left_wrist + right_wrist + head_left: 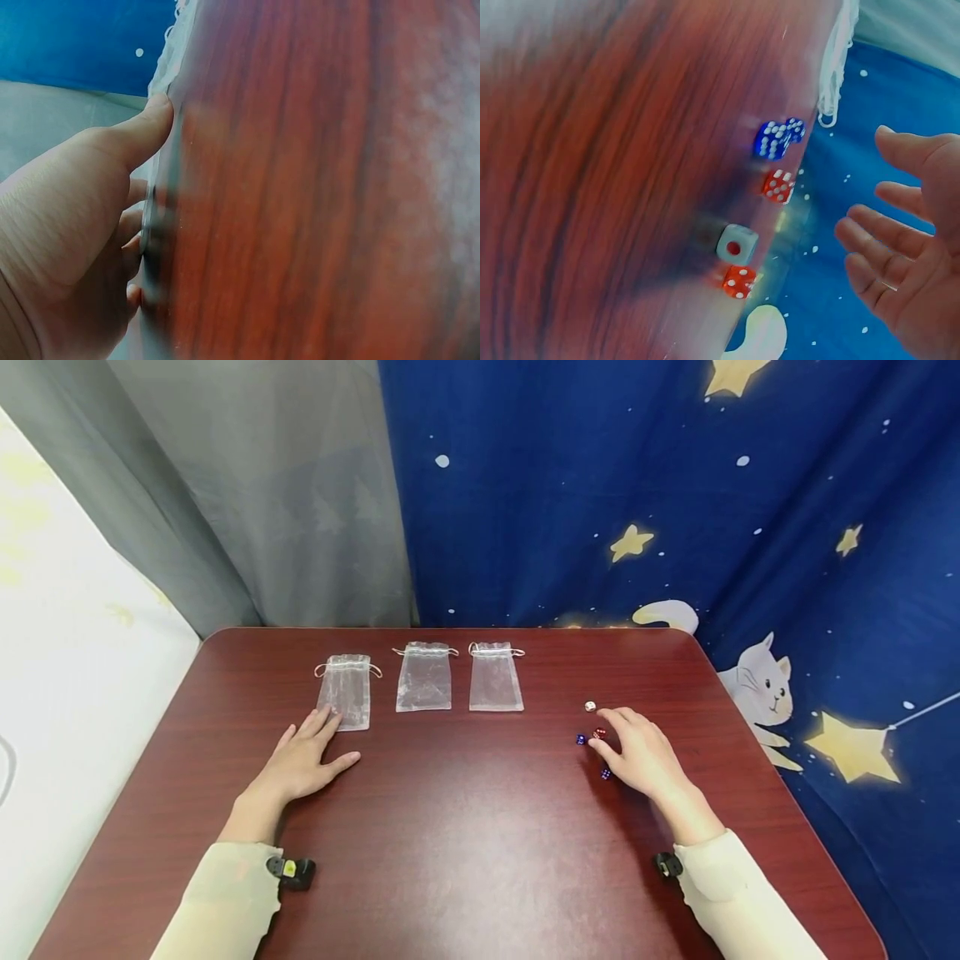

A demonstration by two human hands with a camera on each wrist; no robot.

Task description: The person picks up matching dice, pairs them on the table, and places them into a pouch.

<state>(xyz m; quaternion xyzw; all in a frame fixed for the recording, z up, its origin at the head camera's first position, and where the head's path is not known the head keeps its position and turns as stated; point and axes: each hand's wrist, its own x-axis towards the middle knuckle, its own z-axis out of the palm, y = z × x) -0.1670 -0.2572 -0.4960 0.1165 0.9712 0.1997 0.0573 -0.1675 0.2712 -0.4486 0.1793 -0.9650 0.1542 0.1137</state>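
Note:
My left hand (303, 764) lies palm down with spread, relaxed fingers, its fingertips on the lower edge of a sheer white drawstring bag (351, 693). Two similar pouches, a middle bag (424, 678) and a right bag (496, 681), lie flat beside it. Over at the right, my right hand (647, 756) hovers above the dice, fingers loosely extended and holding nothing. Around its thumb and fingertips are a white die (590, 706), a red die (599, 733) and two blue dice (581, 739). The right wrist view also shows a second red die (739, 282) close to the white one.
Everything lies on a dark red wood-grain table (465, 827) with rounded corners. Behind it hangs a blue curtain (525, 502) with stars and a cat, next to a grey curtain (285, 502). A white surface (67, 635) borders the left side.

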